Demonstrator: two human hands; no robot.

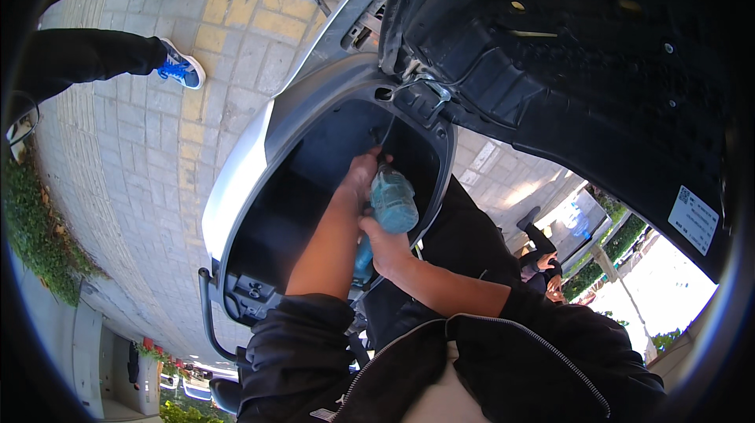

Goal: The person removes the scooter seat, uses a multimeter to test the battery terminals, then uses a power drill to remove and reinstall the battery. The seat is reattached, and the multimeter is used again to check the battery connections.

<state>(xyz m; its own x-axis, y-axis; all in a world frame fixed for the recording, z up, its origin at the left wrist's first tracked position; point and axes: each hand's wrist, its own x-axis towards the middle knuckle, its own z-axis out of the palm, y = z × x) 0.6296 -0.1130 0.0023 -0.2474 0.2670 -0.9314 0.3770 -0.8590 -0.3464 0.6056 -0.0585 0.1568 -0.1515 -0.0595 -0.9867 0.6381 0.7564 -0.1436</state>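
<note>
A teal power drill (392, 199) points into the black storage bin (279, 179) of a white scooter (236, 187), its tip near the bin's inner wall. My right hand (380, 246) is closed round the drill's handle, below its round rear housing. My left hand (359, 173) reaches into the bin beside the drill's front end, its fingers closed; what they grip is hidden. The raised black seat (519, 69), with a white label (692, 218) on its underside, hangs open to the right, joined by a metal hinge (425, 89).
Another person's legs and blue shoes (177, 65) are on the paving (157, 163) at the upper left. A bent metal rail (208, 313) runs along the scooter's left. At the right, another person (539, 258) sits near a grey surface. Plants (39, 226) line the left edge.
</note>
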